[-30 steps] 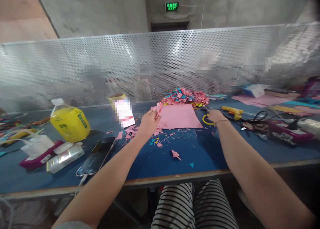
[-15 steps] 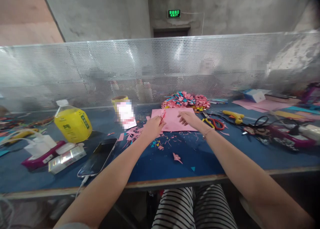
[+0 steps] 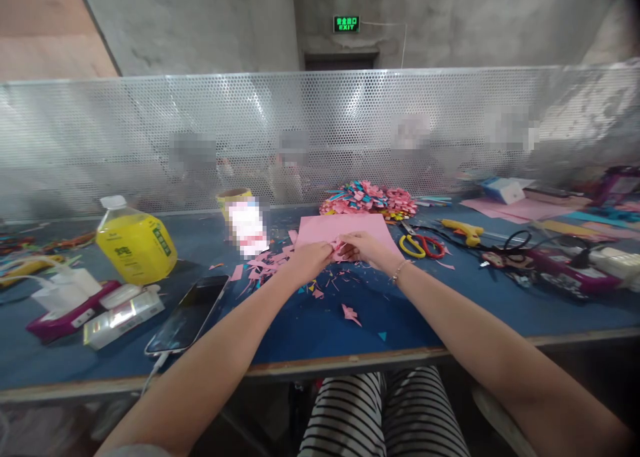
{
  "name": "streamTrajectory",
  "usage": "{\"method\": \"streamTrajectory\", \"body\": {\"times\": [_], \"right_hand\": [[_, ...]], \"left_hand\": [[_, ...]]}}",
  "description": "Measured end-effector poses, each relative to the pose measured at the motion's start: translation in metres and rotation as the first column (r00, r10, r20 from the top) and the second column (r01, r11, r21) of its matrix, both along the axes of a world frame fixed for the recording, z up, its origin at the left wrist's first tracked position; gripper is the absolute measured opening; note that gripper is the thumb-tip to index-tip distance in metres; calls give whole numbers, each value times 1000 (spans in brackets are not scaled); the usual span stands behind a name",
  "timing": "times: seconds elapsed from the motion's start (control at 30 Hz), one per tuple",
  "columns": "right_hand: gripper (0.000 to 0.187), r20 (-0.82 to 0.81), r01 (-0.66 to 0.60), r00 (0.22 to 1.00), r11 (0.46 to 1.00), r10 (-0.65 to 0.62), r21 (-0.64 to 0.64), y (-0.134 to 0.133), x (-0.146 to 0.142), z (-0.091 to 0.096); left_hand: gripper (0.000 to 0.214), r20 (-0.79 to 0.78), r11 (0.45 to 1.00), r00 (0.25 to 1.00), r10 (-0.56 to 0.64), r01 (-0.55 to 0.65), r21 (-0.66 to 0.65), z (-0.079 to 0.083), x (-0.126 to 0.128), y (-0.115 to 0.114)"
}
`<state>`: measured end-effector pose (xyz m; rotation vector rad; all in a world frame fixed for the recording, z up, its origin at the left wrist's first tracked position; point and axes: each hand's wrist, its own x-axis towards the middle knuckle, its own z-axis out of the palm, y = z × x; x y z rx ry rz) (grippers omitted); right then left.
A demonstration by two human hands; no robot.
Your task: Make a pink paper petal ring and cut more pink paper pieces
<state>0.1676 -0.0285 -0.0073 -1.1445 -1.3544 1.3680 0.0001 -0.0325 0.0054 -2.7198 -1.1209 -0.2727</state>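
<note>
My left hand [image 3: 311, 260] and my right hand [image 3: 364, 248] meet at the table's middle, both pinching a small pink paper piece [image 3: 338, 249] between their fingertips. Just behind them lies a flat pink paper sheet [image 3: 345, 229]. Beyond that sits a heap of pink and blue paper flowers [image 3: 370, 199]. Scissors with yellow and red handles [image 3: 423, 245] lie on the table right of my right hand. Pink and coloured paper scraps [image 3: 270, 264] are scattered around my hands.
On the left stand a yellow bottle [image 3: 134, 242], a phone [image 3: 186, 313], a tissue pack [image 3: 70, 302] and a clear box [image 3: 120, 314]. A yellow glue gun [image 3: 463, 228], cables and a purple case [image 3: 567, 270] lie right. A perforated metal screen [image 3: 320, 130] backs the blue table [image 3: 450, 310].
My right hand has left the scissors on the table and come left to join my left hand on the small pink piece. My left hand has lowered slightly toward me.
</note>
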Motion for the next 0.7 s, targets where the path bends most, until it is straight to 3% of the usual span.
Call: {"method": "streamTrajectory", "body": {"times": [0.1, 0.33, 0.53, 0.63, 0.7], "right_hand": [[15, -63, -49, 997, 998, 47, -37, -1, -2, -1], [5, 18, -77, 997, 997, 78, -17, 2, 0, -5], [8, 169, 5, 985, 989, -31, 149, 7, 1, -8], [7, 169, 15, 984, 976, -53, 216, 11, 5, -7], [6, 158, 29, 985, 969, -69, 245, 13, 7, -7]], "left_hand": [[18, 36, 999, 999, -22, 24, -49, -4, -2, 2], [16, 77, 993, 994, -83, 89, -83, -11, -7, 9], [16, 174, 984, 982, -76, 102, -149, -9, -4, 6], [18, 303, 982, 952, -38, 92, -166, -8, -1, 5], [18, 456, 979, 889, 26, 69, -190, -5, 0, 5]]}}
